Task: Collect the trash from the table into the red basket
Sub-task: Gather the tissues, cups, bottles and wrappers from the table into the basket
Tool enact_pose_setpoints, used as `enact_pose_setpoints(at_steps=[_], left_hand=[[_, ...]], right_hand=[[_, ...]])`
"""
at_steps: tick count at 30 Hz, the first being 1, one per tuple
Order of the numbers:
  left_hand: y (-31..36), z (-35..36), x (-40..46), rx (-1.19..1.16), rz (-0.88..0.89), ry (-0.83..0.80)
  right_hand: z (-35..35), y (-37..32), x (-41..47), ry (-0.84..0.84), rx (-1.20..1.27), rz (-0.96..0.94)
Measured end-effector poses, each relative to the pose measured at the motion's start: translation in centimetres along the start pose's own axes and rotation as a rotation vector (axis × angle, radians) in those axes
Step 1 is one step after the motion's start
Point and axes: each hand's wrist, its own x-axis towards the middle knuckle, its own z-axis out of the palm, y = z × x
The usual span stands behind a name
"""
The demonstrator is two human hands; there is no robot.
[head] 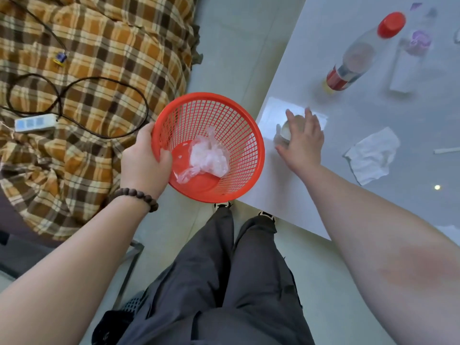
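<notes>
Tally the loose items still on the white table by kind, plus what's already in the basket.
Clear plastic bottles, standing: 2 (red-capped, purple-labelled)
Small round cup under the right hand: 1
Crumpled white tissue: 1
Thin white stick at the right edge: 1
Crumpled clear plastic wrap in the red mesh basket: 1
Total: 6

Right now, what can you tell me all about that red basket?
The red basket is round and looks like plastic, with lattice walls full of little holes and a solid, shiny bottom. It is tipped toward the camera, held in the air beside the white table's edge. The left hand grips its rim, thumb inside. A crumpled clear plastic wrapper lies inside on the bottom.
</notes>
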Motion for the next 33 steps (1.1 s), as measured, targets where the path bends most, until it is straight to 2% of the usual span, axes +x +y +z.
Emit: enact_pose_setpoints(at_steps=[6, 12, 19, 23, 26, 33], left_hand=[[-1.1, 0.4, -1.3, 0.006, -0.02, -0.007], [-1.1, 0.0, -1.9, -0.004, -0.052, -0.014], [1.2, -1.9, -2.5, -0.059, -0.039, -0.029], [3.9, -3.2, -2.1, -0.115, 0.035, -0.035], [5.7, -4.3, -1.4, -0.156, 0.1, -0.049], [7.8, -6.4, 0.9, -0.228, 0.206, -0.052]], right_hand=[[1.6, 0.4, 1.5, 0.035, -0.023, -0.074], [-1.3, -1.0, -0.3, 0.025, 0.137, -0.059], [-9.1, -7.4, -6.6, 0.268, 0.369, -0.084], [-11.1, -12.1, -9.4, 0.256, 0.429, -0.225], [-11.0, -14.5, -10.1, 0.199, 0.374, -0.292], [-11.9, -15.9, -8.6, 0.157, 0.186, -0.237]])
